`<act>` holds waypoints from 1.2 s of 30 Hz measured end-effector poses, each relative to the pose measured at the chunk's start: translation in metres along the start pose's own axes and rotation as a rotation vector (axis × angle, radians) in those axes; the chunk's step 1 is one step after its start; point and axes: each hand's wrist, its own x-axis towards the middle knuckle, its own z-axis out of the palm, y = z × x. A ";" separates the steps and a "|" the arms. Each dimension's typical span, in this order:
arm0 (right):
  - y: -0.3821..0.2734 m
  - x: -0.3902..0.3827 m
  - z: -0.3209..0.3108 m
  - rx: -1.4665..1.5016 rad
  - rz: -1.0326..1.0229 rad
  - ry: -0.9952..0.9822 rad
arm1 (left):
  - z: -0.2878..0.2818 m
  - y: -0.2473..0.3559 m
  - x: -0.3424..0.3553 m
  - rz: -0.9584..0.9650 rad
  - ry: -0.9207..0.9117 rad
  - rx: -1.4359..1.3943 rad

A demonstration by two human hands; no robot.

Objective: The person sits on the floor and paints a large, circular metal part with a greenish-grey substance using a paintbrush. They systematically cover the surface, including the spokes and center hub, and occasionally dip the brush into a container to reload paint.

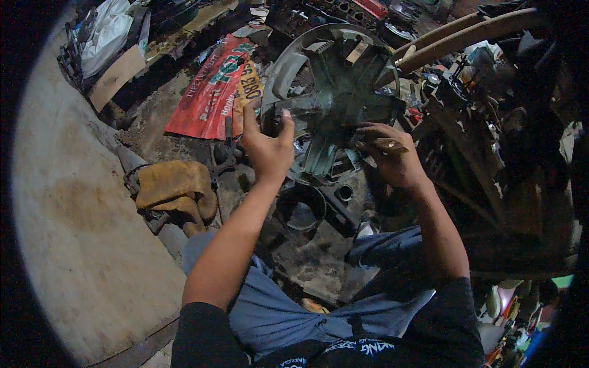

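Note:
A dark, round wheel cover [343, 101] with broad spokes and a grey rim is in front of me, upper middle of the head view. At its lower left rim is my left hand [268, 147], open, with thumb and forefinger stretched apart; the thumb overlaps the rim. My right hand [392, 161] is closed around a tool with a brown, wooden-looking handle [391, 145], close to the lower right of the cover. The tool's working end is hidden by the fingers and the dark. Below the cover sits a black open cylinder [300, 208].
A red printed sheet [205, 92] and a yellow-brown cloth [175, 187] lie left. A pale board [73, 202] fills the left side. Curved wooden bars [469, 37] jut in at upper right, above heaped scrap [472, 122]. A small dark ring [345, 193] stands near the cylinder.

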 end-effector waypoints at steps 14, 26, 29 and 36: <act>-0.003 -0.002 0.020 -0.020 -0.104 -0.295 | 0.000 -0.010 0.004 -0.011 -0.046 -0.065; -0.026 0.003 0.022 -0.139 -0.037 -0.100 | -0.002 -0.016 0.000 -0.010 -0.027 -0.021; -0.020 -0.012 0.035 0.045 -0.035 -0.347 | -0.005 -0.010 -0.002 -0.030 -0.026 -0.046; -0.030 0.001 0.027 -0.082 -0.018 -0.254 | -0.009 -0.009 0.000 -0.019 -0.035 -0.001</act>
